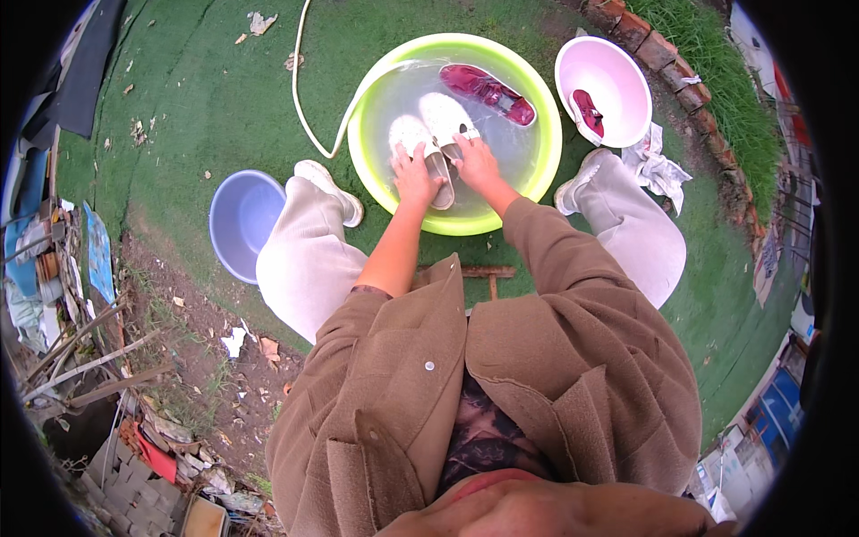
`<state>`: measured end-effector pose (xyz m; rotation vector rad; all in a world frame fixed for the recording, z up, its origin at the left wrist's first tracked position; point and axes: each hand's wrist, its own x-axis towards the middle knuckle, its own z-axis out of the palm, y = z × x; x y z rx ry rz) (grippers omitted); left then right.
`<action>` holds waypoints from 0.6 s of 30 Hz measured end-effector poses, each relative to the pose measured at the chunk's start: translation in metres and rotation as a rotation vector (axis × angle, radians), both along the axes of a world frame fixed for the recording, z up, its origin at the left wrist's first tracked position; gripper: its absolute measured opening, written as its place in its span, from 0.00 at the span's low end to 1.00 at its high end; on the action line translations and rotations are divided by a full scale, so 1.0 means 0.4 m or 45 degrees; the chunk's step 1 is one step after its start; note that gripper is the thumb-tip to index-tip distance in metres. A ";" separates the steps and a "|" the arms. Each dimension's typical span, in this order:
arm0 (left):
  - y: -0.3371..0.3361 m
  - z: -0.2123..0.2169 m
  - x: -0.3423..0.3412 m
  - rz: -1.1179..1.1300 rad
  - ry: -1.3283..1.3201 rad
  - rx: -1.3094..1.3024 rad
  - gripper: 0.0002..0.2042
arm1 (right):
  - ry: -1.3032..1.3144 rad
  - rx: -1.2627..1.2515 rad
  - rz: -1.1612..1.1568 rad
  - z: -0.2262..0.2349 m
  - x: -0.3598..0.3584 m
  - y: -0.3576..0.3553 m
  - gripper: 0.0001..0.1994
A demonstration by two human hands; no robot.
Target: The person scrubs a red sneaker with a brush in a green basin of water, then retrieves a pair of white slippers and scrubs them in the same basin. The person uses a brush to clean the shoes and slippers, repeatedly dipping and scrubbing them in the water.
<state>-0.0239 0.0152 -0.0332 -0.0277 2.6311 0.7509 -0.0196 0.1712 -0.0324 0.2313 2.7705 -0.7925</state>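
A pair of white shoes lies side by side, toes away from me, in a wide yellow-green basin (358, 170) between my feet. My left hand (415, 181) grips the left white shoe (409, 132), its fingers along the side and opening. On the right white shoe (445, 112), my right hand (477, 165) has its fingers at the opening and outer side. A dark red shoe (488, 91) rests in the basin beyond them, at the far right. The wet-looking basin floor is pale; how deep any water is I cannot tell.
A white hose (298, 89) runs over the basin's left rim. At right stands a pink basin (626, 89) holding another red shoe (588, 115), with crumpled paper (659, 168) beside it. A blue-purple bucket (240, 224) stands left. Bricks (658, 51) edge the grass.
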 end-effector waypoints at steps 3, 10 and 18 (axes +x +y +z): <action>-0.013 -0.027 -0.013 0.018 0.026 -0.038 0.50 | -0.057 -0.042 0.019 -0.027 -0.024 -0.019 0.26; -0.035 -0.079 -0.020 -0.100 -0.063 -0.107 0.52 | -0.358 -0.129 0.052 -0.148 -0.042 -0.014 0.27; -0.039 -0.139 -0.053 -0.017 -0.103 -0.263 0.47 | -0.434 -0.026 0.256 -0.154 -0.040 0.004 0.23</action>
